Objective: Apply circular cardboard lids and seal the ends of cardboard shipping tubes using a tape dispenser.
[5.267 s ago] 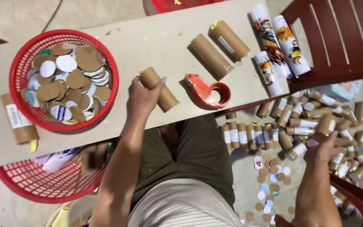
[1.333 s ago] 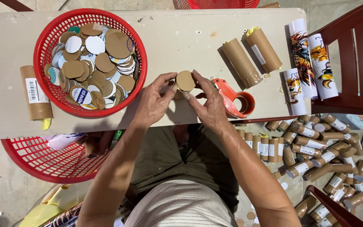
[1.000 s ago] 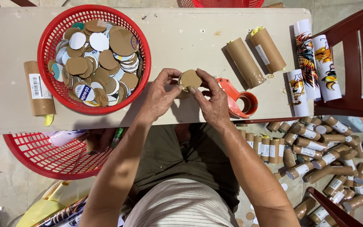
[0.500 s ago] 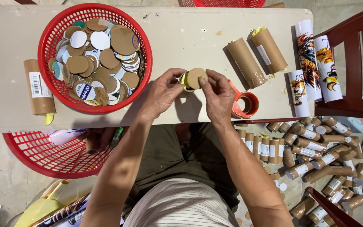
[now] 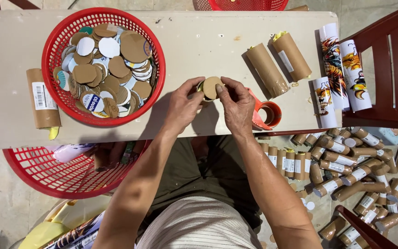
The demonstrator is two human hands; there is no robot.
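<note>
Between my two hands I see a short brown cardboard tube [image 5: 207,90], capped by a flat round cardboard disc [image 5: 212,86]; my left hand [image 5: 184,105] grips the tube's side while my right hand [image 5: 237,107] pinches the disc's edge with thumb and fingers. Left of them on the pale counter [image 5: 199,32] sits a red plastic mesh basket [image 5: 56,41] heaped with more discs. Just right lies an orange tape dispenser [image 5: 266,113], with two longer tubes [image 5: 277,64] beyond.
</note>
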